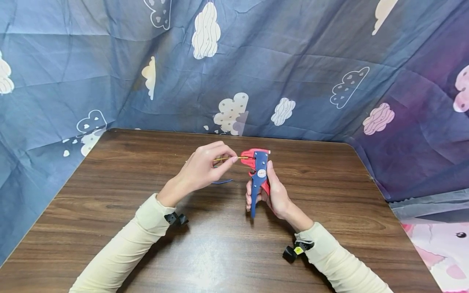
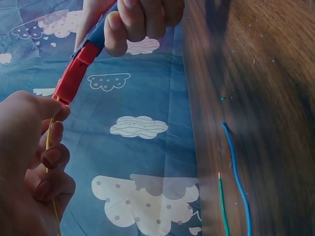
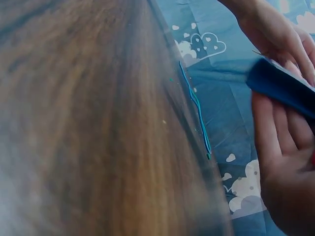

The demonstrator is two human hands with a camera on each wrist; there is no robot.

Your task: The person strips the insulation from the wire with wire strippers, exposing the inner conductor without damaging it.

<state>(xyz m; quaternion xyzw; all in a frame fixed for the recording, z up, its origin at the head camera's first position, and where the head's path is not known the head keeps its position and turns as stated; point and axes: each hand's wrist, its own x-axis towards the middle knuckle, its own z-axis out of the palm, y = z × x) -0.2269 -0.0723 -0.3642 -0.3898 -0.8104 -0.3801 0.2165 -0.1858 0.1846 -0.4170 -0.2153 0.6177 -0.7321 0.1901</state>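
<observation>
My left hand (image 1: 205, 167) pinches a thin yellow wire (image 2: 47, 142) between thumb and fingers. The far end of that wire runs into the red jaws of a blue-and-red wire stripper (image 1: 261, 162). My right hand (image 1: 276, 195) grips the stripper by its handles, holding it upright above the table, thumb along its back. In the right wrist view, a blue handle (image 3: 278, 83) crosses the fingers. On the tabletop beyond my left hand lie a blue wire (image 2: 235, 167) and a green wire (image 2: 223, 201) with a bared tip; the left hand partly covers them in the head view.
The dark wooden table (image 1: 110, 195) carries a few tiny scraps, including a green bit (image 2: 223, 99). A blue cloud-patterned curtain (image 1: 176, 81) hangs behind its far edge. Black cameras are strapped to both wrists.
</observation>
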